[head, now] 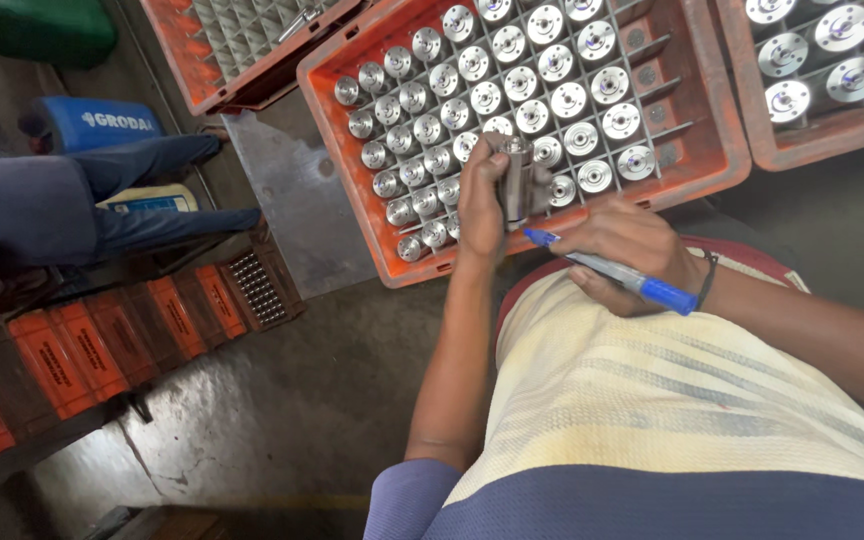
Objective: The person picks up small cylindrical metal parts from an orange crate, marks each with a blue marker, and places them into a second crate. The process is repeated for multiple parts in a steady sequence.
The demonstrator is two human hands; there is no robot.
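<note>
My left hand (480, 200) grips a shiny metal cylinder part (517, 178), held over the near edge of an orange crate (337, 120). The crate's grid of cells holds several similar round metal parts (512, 85). My right hand (627, 245) holds a blue marker pen (612, 272), its tip pointing left toward the cylinder. Both hands sit close together above my lap.
Another orange crate (782, 145) with larger metal parts stands at the top right, a third (192, 70) at the top left. A seated person's blue-trousered legs (82, 195) are at the left, beside a row of orange boxes (102, 345). A metal plate (297, 205) lies on the concrete floor.
</note>
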